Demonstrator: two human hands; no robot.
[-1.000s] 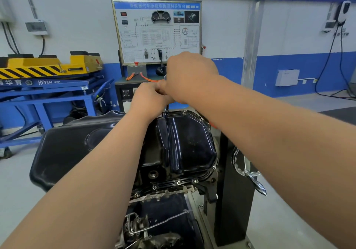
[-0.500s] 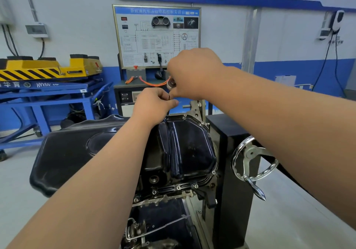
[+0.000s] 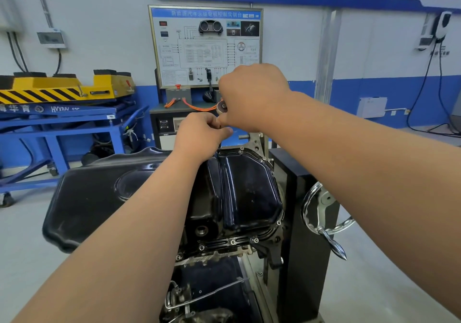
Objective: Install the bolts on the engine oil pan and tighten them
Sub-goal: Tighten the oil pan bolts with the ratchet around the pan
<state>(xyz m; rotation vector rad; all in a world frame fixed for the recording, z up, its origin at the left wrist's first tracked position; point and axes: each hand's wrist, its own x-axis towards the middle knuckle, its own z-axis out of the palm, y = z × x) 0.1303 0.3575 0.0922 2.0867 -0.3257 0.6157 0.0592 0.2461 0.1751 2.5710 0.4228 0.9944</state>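
The black engine oil pan point(image 3: 249, 192) sits on top of the engine held in a stand. Bolts point(image 3: 232, 241) show along its near flange and far rim. My right hand point(image 3: 252, 98) grips the head of a ratchet wrench point(image 3: 221, 107) above the pan's far edge. Just below it, my left hand point(image 3: 199, 135) pinches the extension shaft point(image 3: 218, 148), whose lower end meets a bolt on the pan's far rim. Most of the wrench is hidden by both hands.
A black stand column point(image 3: 306, 222) with a chrome handwheel point(image 3: 324, 212) stands to the right of the pan. A black plastic cover point(image 3: 99, 192) lies left of it. Behind are a training panel point(image 3: 204, 45) and a blue cart with a yellow lift point(image 3: 62, 90).
Both hands have stayed on the wrench above the pan's far edge. The view has tilted down and shifted, so the hands and engine sit lower and the handwheel has come into fuller view.
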